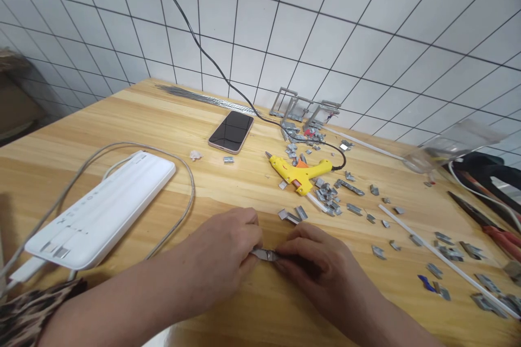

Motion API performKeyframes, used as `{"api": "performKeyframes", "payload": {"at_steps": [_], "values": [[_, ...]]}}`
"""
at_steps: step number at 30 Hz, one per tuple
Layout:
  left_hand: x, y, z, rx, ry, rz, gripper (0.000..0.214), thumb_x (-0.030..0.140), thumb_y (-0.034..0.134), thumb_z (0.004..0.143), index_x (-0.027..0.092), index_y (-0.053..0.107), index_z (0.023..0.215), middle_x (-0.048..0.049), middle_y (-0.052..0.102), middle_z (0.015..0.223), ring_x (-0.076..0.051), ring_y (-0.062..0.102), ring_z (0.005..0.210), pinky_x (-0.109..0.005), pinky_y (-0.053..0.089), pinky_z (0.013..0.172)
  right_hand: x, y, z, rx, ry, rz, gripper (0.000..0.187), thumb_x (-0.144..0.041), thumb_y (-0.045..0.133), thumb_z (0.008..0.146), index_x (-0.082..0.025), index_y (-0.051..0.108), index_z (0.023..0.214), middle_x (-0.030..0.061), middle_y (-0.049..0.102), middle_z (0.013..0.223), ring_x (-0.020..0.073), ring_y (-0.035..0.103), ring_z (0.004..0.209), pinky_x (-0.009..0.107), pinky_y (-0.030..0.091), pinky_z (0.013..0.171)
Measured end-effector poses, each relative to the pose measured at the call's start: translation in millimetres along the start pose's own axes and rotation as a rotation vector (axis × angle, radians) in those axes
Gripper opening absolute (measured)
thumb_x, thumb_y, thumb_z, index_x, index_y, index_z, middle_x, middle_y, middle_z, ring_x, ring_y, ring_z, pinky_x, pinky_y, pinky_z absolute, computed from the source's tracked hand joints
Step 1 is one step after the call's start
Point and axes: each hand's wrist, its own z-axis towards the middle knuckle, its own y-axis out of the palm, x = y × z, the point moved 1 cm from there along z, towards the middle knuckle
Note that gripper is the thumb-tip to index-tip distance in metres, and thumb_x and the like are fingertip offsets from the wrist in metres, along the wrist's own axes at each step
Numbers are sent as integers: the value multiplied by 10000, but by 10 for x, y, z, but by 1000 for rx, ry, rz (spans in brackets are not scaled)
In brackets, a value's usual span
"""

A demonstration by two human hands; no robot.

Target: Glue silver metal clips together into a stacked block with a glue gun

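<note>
Near the front of the wooden table, my left hand (234,241) and my right hand (315,257) meet over a small grey metal piece (265,254). Both hands pinch it, one from each side, and the fingers hide most of its shape. Just beyond my right hand lie a few bent grey metal pieces (293,215). A yellow hot glue gun (301,172) rests farther back, its nozzle toward the left and a clear glue stick (317,203) poking out of it.
A white power bank (106,206) with a grey cable lies left. A phone (231,131), thin metal rods (207,99) and metal frames (305,108) sit toward the tiled wall. Rightward are scattered metal pieces (448,252), a white stick (439,254) and red-handled scissors (484,225).
</note>
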Motion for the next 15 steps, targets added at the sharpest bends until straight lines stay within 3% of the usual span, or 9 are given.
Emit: {"api": "performKeyframes", "payload": {"at_steps": [15], "values": [[-7,-2,0,-23,-8,-17,141,96,462,813,162,587,816,-45,571,937,-189,569,855,-311,479,764,-14,-21,0,-16,-8,-29,143,-167,586,841,-215,713,885,39,625,789,143,587,668,246,466,579]]}}
